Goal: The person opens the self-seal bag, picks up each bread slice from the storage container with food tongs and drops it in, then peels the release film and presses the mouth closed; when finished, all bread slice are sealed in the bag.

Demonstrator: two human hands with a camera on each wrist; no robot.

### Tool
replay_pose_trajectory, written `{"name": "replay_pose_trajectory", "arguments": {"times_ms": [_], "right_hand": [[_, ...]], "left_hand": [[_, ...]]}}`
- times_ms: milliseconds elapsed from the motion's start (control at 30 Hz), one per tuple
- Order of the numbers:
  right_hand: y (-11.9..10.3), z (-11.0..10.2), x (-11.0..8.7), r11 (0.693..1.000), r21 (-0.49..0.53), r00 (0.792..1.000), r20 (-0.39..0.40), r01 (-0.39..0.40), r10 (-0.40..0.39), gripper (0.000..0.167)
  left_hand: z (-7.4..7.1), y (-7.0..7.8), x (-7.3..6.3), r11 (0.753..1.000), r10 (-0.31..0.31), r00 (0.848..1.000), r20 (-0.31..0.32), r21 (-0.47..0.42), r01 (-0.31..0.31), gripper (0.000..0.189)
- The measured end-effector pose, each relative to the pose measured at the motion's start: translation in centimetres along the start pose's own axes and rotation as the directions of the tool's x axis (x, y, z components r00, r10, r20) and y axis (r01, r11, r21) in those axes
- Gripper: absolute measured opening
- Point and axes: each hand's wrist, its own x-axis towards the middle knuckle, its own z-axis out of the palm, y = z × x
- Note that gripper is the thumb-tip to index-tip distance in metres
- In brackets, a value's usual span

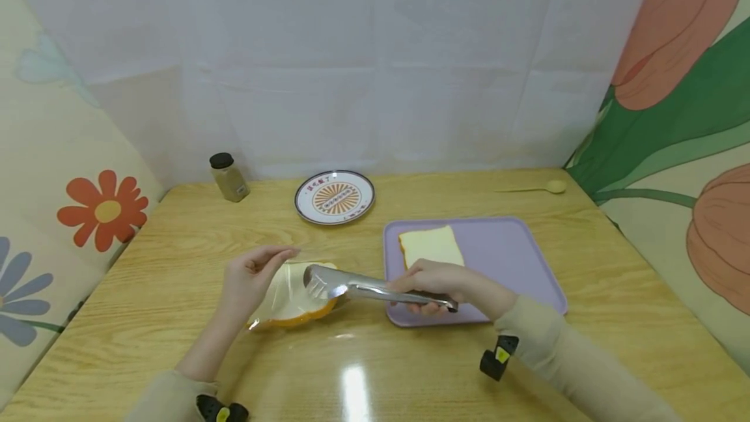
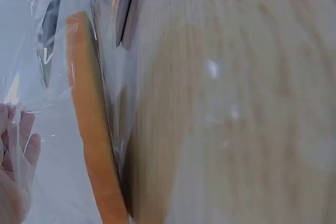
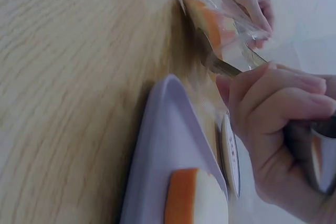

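Observation:
My left hand (image 1: 249, 285) pinches the edge of a clear plastic bag (image 2: 52, 98) at the left of the table. Inside the bag is a bread slice (image 1: 286, 297) with an orange-brown crust, also seen edge-on in the left wrist view. Metal tongs (image 1: 366, 286) are gripped in my right hand (image 1: 436, 281). Their two arms reach left to the slice's right end, and in the left wrist view the tips appear within the bag's mouth. Film glare hides whether they touch the bread. Another bread slice (image 1: 430, 245) lies on a purple tray (image 1: 504, 272), below my right hand.
Behind the bag stands a patterned round plate (image 1: 335, 196). A jar with a black lid (image 1: 230, 178) is at the back left, and a pale spoon (image 1: 553, 187) lies at the back right. A white cloth (image 1: 375, 70) hangs along the table's far edge.

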Motion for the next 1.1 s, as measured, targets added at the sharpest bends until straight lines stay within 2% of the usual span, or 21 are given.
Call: {"name": "replay_pose_trajectory", "arguments": {"times_ms": [133,267,367,467,600,767,1100], "right_hand": [[0.1,-0.7,-0.6,1.0,-0.012,1.0,-0.031,0.002,-0.002,0.035],[0.3,-0.6,-0.7,0.999,-0.036,0.999,-0.047,0.018,-0.02,0.031],[0.3,-0.4,-0.5,0.999,-0.038,0.998,-0.052,0.029,-0.031,0.029],[0.2,-0.3,-0.2,0.999,-0.033,0.998,-0.053,0.035,-0.037,0.029],[0.1,-0.3,0.0,0.998,-0.048,0.998,-0.041,0.035,-0.037,0.029],[0.5,-0.8,-0.4,0.999,-0.048,0.999,-0.04,0.019,-0.02,0.031],[1.8,-2.8,-3.1,0.999,-0.01,0.998,-0.05,0.048,-0.048,0.041]], "left_hand": [[-0.3,0.0,-0.1,1.0,-0.021,1.0,0.01,-0.017,0.021,0.011],[0.0,0.3,-0.2,0.997,-0.068,0.996,0.059,-0.018,0.069,0.013],[0.5,0.3,-0.4,0.998,-0.06,0.993,0.099,-0.022,0.063,0.014],[0.8,0.2,-0.5,0.999,-0.028,0.993,0.113,-0.043,0.033,0.015],[1.0,0.2,-0.6,0.998,-0.044,0.995,0.092,-0.029,0.047,0.013],[0.8,0.2,-0.4,0.993,-0.115,0.992,0.049,0.019,0.114,0.009],[0.5,0.5,0.1,0.99,-0.137,0.99,0.032,0.017,0.137,0.01]]}}
